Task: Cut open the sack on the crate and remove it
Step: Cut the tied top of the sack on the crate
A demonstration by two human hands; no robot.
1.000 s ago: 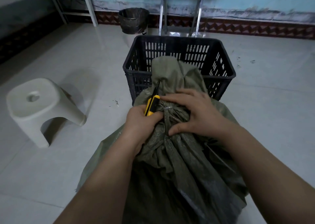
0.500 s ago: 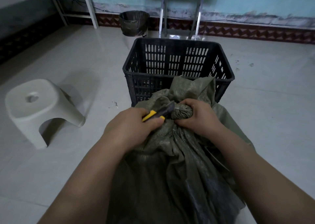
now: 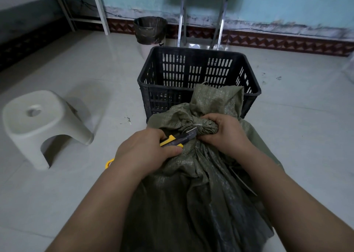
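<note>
In the head view, the green sack (image 3: pixel 191 194) filled the near centre, its loose top lying against the near rim of the black crate (image 3: pixel 145 79). The right grip (image 3: pixel 228 134) was curled tight round the sack's bunched neck, just beside a pale tie (image 3: pixel 199 125). The left grip (image 3: pixel 145 152) was closed round a yellow utility knife (image 3: pixel 179 139), blade tip at the neck. A white stool (image 3: pixel 34 121) stood left, and a dark bin (image 3: pixel 150 29) stood beyond the crate.

Olive-green sack (image 3: pixel 195 194), black slotted crate (image 3: pixel 199 69), yellow knife (image 3: pixel 172 139), white stool (image 3: pixel 38 125).
</note>
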